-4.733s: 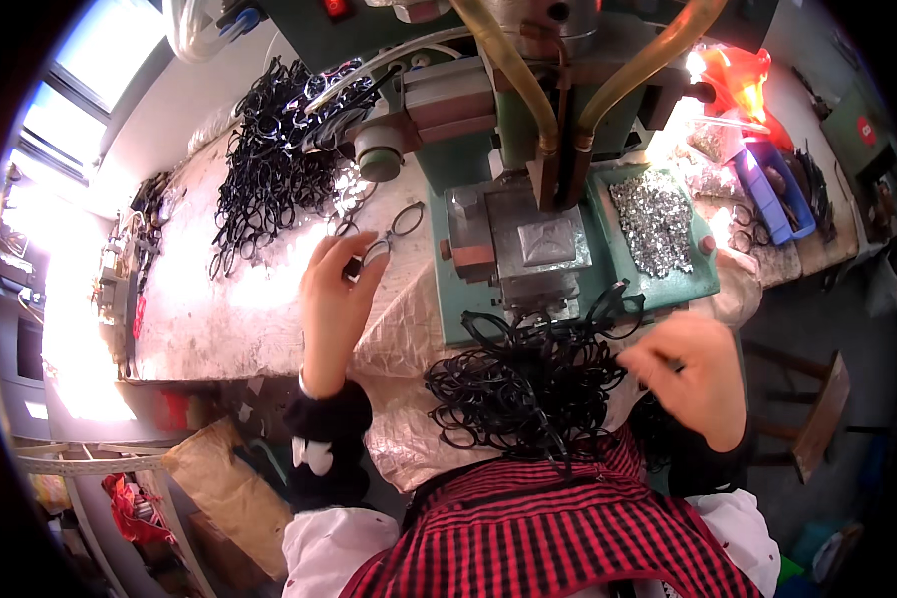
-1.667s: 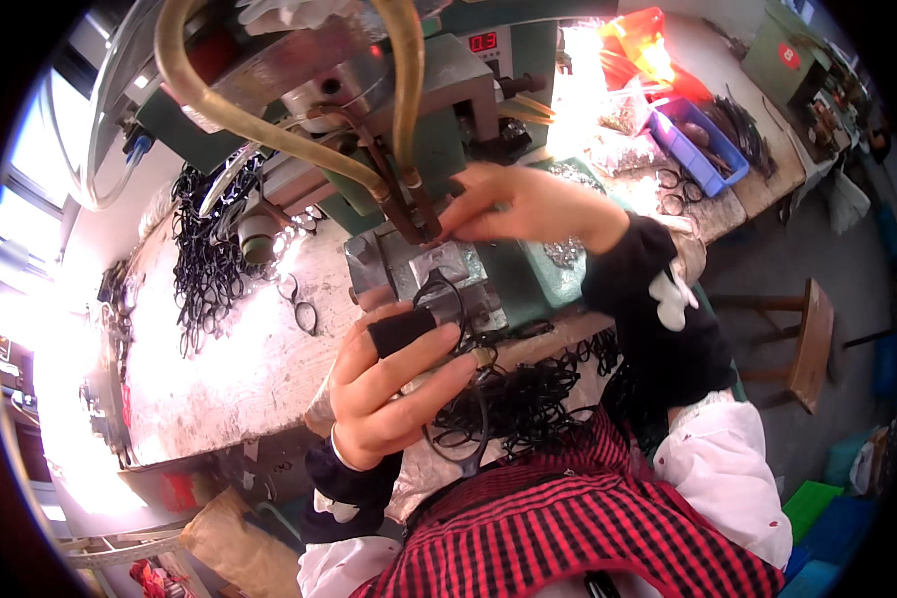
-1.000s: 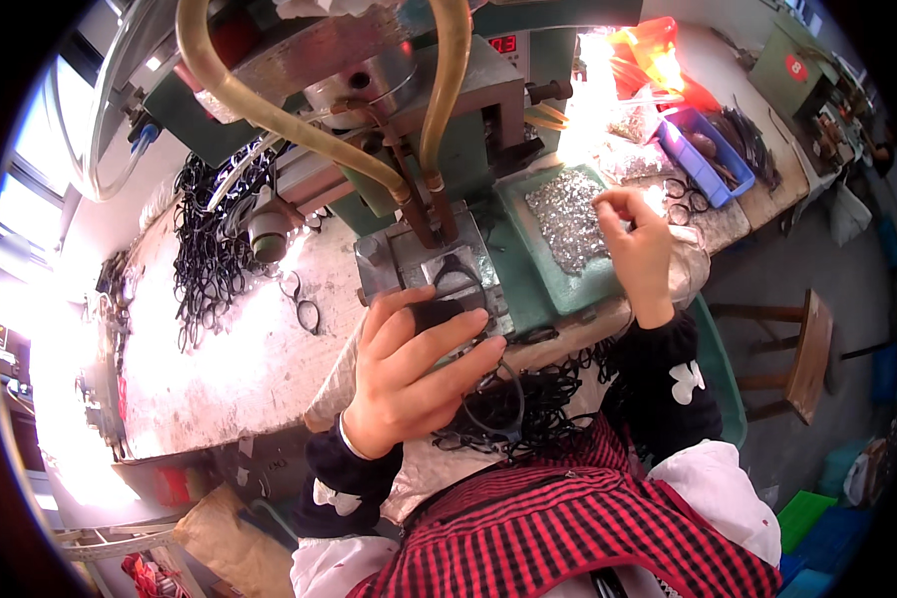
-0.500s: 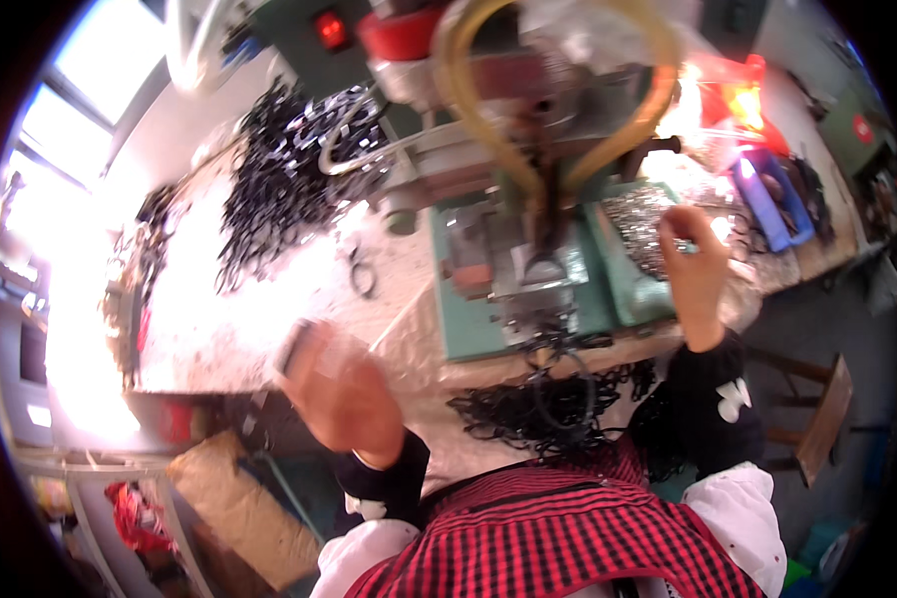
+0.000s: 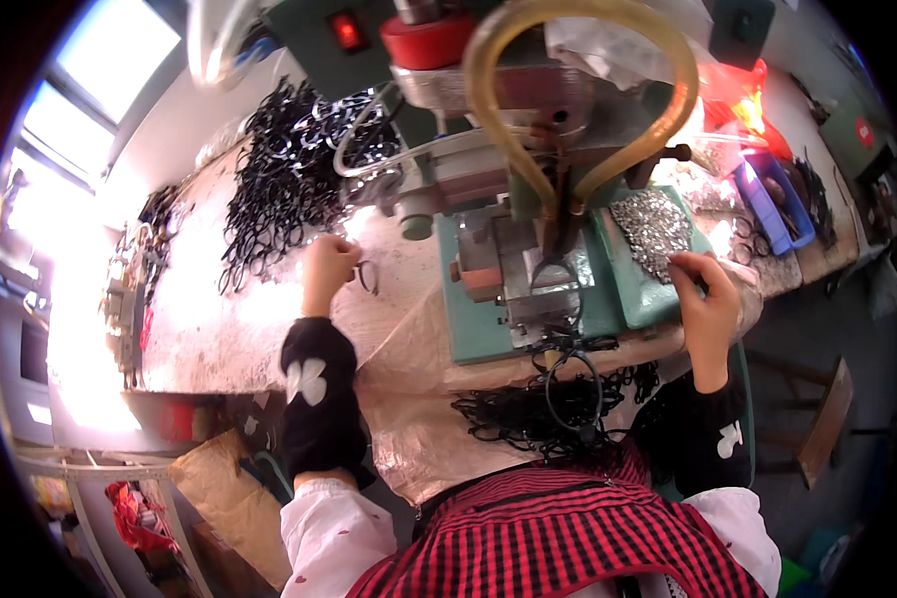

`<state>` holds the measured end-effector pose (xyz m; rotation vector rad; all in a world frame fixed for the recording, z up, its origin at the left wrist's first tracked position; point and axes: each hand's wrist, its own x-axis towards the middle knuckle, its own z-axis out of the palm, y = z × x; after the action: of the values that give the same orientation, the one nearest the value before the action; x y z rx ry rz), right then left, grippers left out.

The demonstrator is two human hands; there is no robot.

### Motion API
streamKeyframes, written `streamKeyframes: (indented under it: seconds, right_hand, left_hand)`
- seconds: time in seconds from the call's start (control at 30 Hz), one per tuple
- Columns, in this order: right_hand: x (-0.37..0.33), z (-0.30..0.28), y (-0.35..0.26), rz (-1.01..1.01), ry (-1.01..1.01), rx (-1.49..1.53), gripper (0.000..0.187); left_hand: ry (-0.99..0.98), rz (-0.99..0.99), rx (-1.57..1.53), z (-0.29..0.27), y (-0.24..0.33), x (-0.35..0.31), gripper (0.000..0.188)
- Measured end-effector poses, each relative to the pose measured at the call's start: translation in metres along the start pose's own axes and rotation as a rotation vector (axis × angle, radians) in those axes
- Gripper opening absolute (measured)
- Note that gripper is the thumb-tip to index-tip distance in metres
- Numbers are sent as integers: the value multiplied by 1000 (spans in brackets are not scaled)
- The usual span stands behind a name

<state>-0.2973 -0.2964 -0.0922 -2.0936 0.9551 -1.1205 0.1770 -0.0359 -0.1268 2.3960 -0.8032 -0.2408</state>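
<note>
My left hand (image 5: 329,271) is over the left part of the table, its fingers pinched on the end of a single black loop (image 5: 370,277). My right hand (image 5: 706,299) is at the near right edge of a heap of small shiny metal parts (image 5: 650,231) in a green tray (image 5: 648,302). Its thumb and forefinger are pinched together; whatever is between them is too small to make out. Between my hands stands a press machine (image 5: 548,274) on a green base. A black ring (image 5: 574,394) hangs at its front edge, above a pile of black looped pieces (image 5: 508,419) by my lap.
A large heap of black looped pieces (image 5: 289,179) covers the table's back left. A curved yellowish hose (image 5: 693,80) arches over the press. At the right are a blue bin (image 5: 775,204) and a red bag (image 5: 733,100). A wooden stool (image 5: 825,424) stands lower right.
My left hand has moved up and away from me to the single black loop. My right hand has drawn back from the heap toward its near edge, its fingers pinched.
</note>
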Motion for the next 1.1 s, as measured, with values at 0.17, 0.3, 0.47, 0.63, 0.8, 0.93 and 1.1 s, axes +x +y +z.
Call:
streamKeyframes:
  seconds: [0.17, 0.3, 0.47, 0.63, 0.8, 0.93, 1.1]
  right_hand:
    - [-24, -35, -10, 180, 83, 151, 10]
    - [5, -11, -79, -91, -72, 281, 13]
    - [37, 37, -102, -187, -127, 368, 14]
    - [19, 62, -116, -64, -95, 570, 31]
    - [16, 66, -121, 54, -96, 716, 44]
    - [22, 62, -138, 225, -237, 1015, 48]
    - [10, 49, -148, 92, -275, 857, 52]
  left_hand:
    - [108, -17, -263, -67, 1, 26, 10]
    - [235, 300, 633, -47, -125, 94, 19]
    - [80, -73, 741, 33, -68, 53, 33]
    - [241, 328, 321, 10, -31, -47, 30]
    - [258, 270, 292, -25, 42, -100, 27]
    - [338, 147, -602, -39, 91, -118, 29]
    - [418, 937, -580, -43, 179, -184, 20]
